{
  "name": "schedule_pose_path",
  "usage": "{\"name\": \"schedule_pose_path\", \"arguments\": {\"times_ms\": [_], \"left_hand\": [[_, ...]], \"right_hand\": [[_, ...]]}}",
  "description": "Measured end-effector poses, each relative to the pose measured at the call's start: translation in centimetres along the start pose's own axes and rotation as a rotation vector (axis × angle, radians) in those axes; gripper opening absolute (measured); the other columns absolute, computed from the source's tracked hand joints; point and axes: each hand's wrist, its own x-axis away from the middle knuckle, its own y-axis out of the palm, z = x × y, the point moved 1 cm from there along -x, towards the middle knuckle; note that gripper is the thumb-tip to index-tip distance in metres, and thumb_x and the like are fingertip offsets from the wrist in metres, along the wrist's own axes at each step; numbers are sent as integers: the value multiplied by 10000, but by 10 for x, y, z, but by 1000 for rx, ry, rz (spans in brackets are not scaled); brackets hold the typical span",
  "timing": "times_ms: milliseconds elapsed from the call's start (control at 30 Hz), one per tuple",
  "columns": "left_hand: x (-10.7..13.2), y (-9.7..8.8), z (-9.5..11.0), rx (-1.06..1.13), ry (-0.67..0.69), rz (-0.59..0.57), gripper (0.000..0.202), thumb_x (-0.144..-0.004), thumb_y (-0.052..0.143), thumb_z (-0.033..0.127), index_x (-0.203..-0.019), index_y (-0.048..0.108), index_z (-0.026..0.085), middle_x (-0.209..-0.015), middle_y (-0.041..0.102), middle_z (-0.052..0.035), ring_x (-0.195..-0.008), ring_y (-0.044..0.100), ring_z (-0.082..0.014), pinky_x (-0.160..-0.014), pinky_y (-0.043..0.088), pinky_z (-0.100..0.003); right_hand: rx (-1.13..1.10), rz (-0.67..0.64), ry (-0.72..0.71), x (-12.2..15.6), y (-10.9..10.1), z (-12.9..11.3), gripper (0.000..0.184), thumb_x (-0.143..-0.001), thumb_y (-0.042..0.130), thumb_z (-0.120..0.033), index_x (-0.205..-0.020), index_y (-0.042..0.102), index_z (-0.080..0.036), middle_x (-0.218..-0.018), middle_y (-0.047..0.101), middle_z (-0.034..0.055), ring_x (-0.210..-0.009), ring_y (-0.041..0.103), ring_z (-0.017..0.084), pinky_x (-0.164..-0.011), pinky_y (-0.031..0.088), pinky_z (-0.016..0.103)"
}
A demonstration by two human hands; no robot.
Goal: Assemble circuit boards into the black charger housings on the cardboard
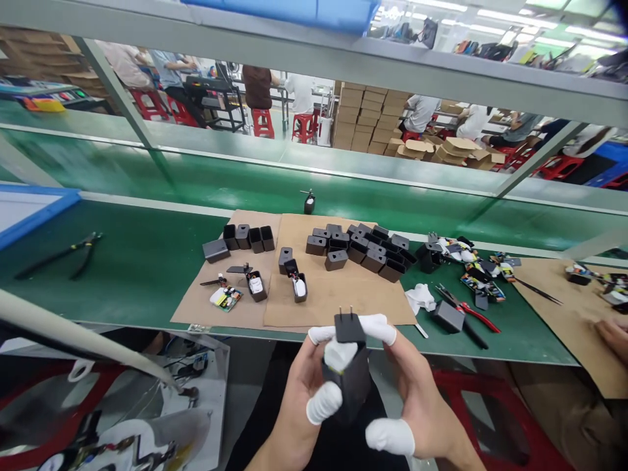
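Note:
A black power adapter (354, 376) is held low in front of the bench, over my lap. Its end cap (348, 327) with two metal pins is tilted up, and white material (339, 355) shows at the opening. My left hand (305, 386) grips the adapter, its thumb on the near side and a finger behind the cap. From the other side, my right hand (417, 386) holds the cap with its fingertips; its thumb is apart from the casing. White finger cots cover several fingertips. Nearest on the cardboard stands an open adapter housing (300, 288) with its cap raised.
Black casings (375, 252) cluster on cardboard (338, 304). At left are a loose circuit board (226, 297) and black-handled pliers (73, 255). Red-handled pliers (473, 313), a black block (447, 316) and circuit assemblies (483, 281) lie at right. A co-worker's hand (613, 337) is at far right.

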Motion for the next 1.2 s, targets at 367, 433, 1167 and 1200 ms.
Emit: {"name": "schedule_pose_path", "arguments": {"times_ms": [367,433,1167,1200], "left_hand": [[-9,-4,10,49,-188,98,514,-1009,670,607,-1416,697,295,-1184,814,-93,-1110,776,-274,-990,607,-392],[-12,-6,10,4,-138,194,497,-974,750,554,-1401,707,304,-1215,813,-84,-1135,774,-271,-1030,601,-407],[1,33,-3,-6,23,499,645,-688,1000,491,-1233,782,222,-1296,782,-133,-1292,722,-371,-1142,578,-504],[1,35,-2,-2,25,498,647,-690,997,495,-1234,784,217,-1280,789,-135,-1289,722,-377,-1148,573,-519]], "right_hand": [[24,138,-22,11,9,20,657,-849,924,-311,-1447,651,-300,-1407,670,141,-1296,706,309,-1098,602,469],[46,149,-38,10,7,22,664,-837,941,-339,-1439,666,-307,-1378,672,132,-1265,707,305,-1066,612,462],[-194,138,337,-23,12,41,431,-1001,695,-650,-1149,776,-254,-985,680,23,-914,619,202,-844,505,331],[-172,138,344,-23,12,40,446,-1000,689,-662,-1158,771,-253,-990,691,24,-918,624,205,-861,504,339]]}}
